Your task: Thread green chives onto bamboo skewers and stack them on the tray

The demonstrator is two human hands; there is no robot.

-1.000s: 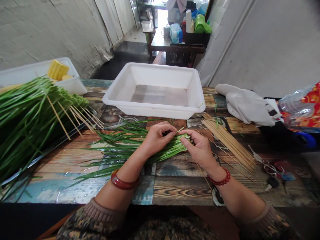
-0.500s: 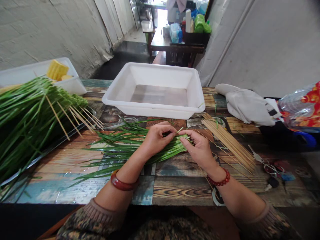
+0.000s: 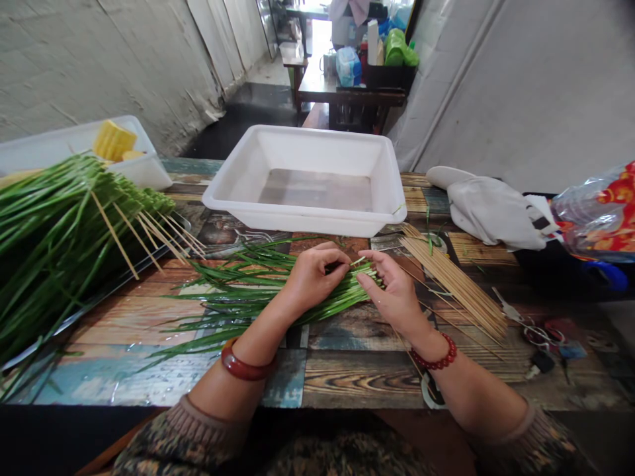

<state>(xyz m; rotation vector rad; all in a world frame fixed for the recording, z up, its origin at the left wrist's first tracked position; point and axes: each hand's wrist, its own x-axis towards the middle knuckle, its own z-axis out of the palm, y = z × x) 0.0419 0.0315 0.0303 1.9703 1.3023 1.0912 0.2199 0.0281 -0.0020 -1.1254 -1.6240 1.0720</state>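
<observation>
A loose bundle of garlic chives [image 3: 262,295] lies across the table, leaves to the left and pale cut ends to the right. Over its right part, my left hand [image 3: 317,271] pinches a chive stalk between thumb and fingertips; its pale end pokes out to the right. My right hand [image 3: 394,287] is beside the cut ends, thumb and index finger apart around the stalk tips, with nothing plainly gripped. Just right of this hand lies a pile of bamboo skewers [image 3: 451,284], with a few loose ones nearer me.
A white plastic tub [image 3: 302,218] stands behind the bundle. At left, skewered chives [image 3: 59,205] are heaped on a metal tray, before a white bin [image 3: 153,165] holding corn [image 3: 114,140]. A pale cap [image 3: 479,208] and keys [image 3: 540,360] lie at right.
My right thumb and index finger have spread apart, easing off the stalk end. The left hand keeps its pinch in nearly the same place.
</observation>
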